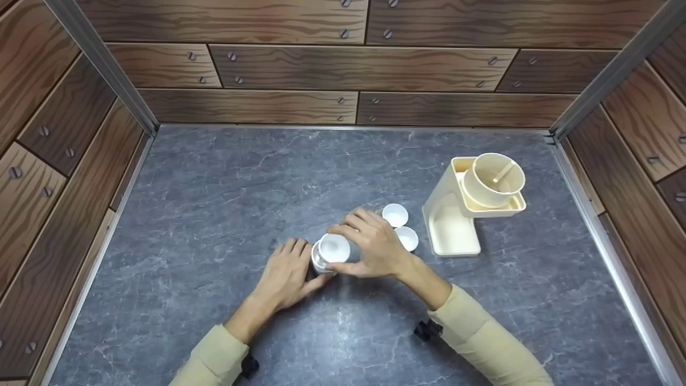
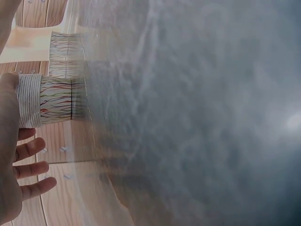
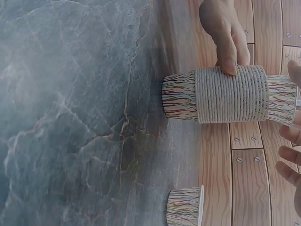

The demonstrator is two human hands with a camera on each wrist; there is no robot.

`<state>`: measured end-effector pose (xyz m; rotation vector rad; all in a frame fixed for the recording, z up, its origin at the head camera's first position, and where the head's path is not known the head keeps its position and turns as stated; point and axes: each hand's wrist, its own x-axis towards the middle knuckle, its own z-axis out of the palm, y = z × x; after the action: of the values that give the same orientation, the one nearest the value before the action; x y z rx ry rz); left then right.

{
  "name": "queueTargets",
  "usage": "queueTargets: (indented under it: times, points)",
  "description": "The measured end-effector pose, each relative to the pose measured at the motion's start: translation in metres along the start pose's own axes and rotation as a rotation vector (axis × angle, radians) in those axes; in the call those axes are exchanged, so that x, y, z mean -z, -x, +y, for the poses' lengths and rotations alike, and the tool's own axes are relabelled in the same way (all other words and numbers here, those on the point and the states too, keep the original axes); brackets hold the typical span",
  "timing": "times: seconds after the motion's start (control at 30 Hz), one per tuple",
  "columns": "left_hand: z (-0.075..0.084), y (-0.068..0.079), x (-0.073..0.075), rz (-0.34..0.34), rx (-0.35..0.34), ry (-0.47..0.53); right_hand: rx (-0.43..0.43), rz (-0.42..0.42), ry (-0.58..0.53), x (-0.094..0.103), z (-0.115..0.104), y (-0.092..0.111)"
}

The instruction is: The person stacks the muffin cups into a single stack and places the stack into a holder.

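Observation:
A stack of nested paper cups (image 3: 231,96) stands upright on the table, its rims close together and colored wavy lines on the lowest cup. My left hand (image 1: 286,279) holds the stack from the left, thumb on the near side. My right hand (image 1: 372,246) pinches the top paper cup (image 1: 335,248) between thumb and fingers. That cup is raised out of the stack, opening upward, its base still at the stack's mouth. Beside my right hand stand two separate upright cups, a farther one (image 1: 395,215) and a nearer one (image 1: 407,239).
To the right is a cream dispenser-shaped stand (image 1: 455,233). On its top sits a round cream container (image 1: 493,182) with a light stick inside. Wood-patterned panels (image 1: 289,67) wall the grey marbled table (image 1: 225,187) at the back and sides.

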<state>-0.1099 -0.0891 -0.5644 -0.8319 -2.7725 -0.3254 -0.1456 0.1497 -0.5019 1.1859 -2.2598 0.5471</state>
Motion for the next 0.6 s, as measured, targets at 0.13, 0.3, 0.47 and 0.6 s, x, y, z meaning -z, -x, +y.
queueTargets:
  times: [0.13,0.3,0.47,0.6]
  points:
    - [0.0000,0.0001,0.0004,0.006,-0.003,0.000,0.005,-0.003,0.002,-0.0022,-0.0002,0.0000]
    - [0.0000,0.0009,0.0003,0.011,-0.003,-0.002,0.012,-0.011,0.008,-0.0045,-0.0002,0.0006]
    - [-0.0001,0.0013,0.0002,0.018,-0.004,-0.001,0.007,-0.035,0.000,-0.0063,0.0003,0.0019]
    - [-0.0007,0.0012,-0.0003,0.024,-0.010,-0.004,0.002,-0.041,0.001,-0.0085,0.0012,0.0022]
